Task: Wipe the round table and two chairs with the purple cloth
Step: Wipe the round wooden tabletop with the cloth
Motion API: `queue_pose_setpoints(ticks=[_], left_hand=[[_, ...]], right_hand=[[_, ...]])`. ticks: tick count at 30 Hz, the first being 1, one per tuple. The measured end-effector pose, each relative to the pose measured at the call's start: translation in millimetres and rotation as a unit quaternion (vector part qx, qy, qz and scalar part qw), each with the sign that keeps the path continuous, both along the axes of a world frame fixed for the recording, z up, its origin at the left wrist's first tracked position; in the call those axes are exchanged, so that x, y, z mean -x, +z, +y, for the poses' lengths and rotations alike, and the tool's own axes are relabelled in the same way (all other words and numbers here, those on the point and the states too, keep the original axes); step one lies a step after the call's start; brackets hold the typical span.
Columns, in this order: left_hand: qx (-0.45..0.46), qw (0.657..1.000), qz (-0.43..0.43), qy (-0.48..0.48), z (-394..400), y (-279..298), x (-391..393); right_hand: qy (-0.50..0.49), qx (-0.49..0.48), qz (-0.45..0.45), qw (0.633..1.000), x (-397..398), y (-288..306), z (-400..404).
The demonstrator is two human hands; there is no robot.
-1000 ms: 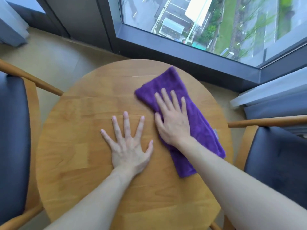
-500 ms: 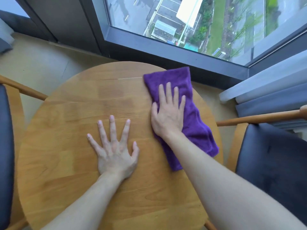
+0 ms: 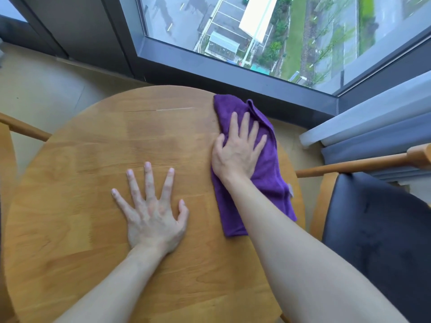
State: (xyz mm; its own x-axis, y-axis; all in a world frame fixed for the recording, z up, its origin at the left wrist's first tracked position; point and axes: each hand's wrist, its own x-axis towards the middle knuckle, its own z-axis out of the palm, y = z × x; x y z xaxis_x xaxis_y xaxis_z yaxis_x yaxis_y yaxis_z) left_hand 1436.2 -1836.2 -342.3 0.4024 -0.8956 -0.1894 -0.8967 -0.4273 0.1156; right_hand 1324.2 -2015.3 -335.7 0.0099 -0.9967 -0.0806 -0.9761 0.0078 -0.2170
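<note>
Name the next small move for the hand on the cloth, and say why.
Probably sweep the right hand, pressing flat on the purple cloth, leftward across the round table. The cloth lies along the table's right edge, the left hand rests spread on bare wood, and neither chair is touched.

The right hand (image 3: 236, 150) and forearm cover the middle of the purple cloth (image 3: 268, 173), so its fold there is hidden. The round table (image 3: 93, 159) is cut off at the near edge. Of the left chair (image 3: 21, 129) only a wooden rail shows; the right chair (image 3: 377, 224) runs off the right edge. The street beyond the window (image 3: 256, 31) is too small to read.
</note>
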Motion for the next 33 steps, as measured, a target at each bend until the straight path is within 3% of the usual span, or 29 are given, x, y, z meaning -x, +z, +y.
queue_pose_setpoints(ticks=[3, 7, 9, 11, 14, 17, 19, 23, 25, 28, 33], left_hand=[[-0.007, 1.000, 0.004, 0.006, -0.6, 2.7, -0.4], [-0.003, 1.000, 0.007, 0.001, -1.8, 2.3, -0.2], [-0.001, 1.000, 0.006, 0.001, -0.4, 0.5, 0.1], [0.000, 1.000, 0.008, 0.000, -0.3, -0.3, 0.4], [-0.004, 1.000, 0.010, -0.002, -0.6, -0.1, 1.0], [-0.004, 1.000, 0.008, 0.000, 0.0, -0.2, 0.6], [-0.001, 1.000, 0.012, 0.002, -0.1, 1.0, 0.6], [0.001, 1.000, 0.015, 0.003, -0.9, 2.0, -0.4], [-0.004, 1.000, 0.018, 0.005, -0.8, 2.8, 0.3], [-0.011, 1.000, 0.022, 0.005, -1.0, 3.7, 0.7], [-0.014, 1.000, 0.021, 0.006, -1.9, 4.6, 0.8]], right_hand=[[0.117, 0.004, -0.011, 0.993, -4.5, 1.9, 42.7], [0.304, -0.005, -0.031, 0.952, 43.9, 3.7, 86.4], [0.305, -0.002, -0.024, 0.952, 73.0, 3.2, 76.5], [0.232, 0.000, -0.018, 0.972, 83.7, 2.9, 51.7], [0.075, 0.004, -0.002, 0.997, 57.7, 3.6, 13.8], [0.020, 0.000, 0.007, 1.000, 17.9, 0.2, 8.7], [0.063, 0.004, 0.002, 0.998, 10.6, 0.4, 30.0], [0.285, 0.004, -0.006, 0.959, 55.6, 4.8, 82.9], [0.311, 0.000, 0.009, 0.950, 91.0, 5.8, 88.8], [0.202, -0.013, 0.024, 0.979, 107.7, 5.2, 60.8], [-0.013, -0.020, 0.019, 1.000, 40.4, -0.9, 18.3]])
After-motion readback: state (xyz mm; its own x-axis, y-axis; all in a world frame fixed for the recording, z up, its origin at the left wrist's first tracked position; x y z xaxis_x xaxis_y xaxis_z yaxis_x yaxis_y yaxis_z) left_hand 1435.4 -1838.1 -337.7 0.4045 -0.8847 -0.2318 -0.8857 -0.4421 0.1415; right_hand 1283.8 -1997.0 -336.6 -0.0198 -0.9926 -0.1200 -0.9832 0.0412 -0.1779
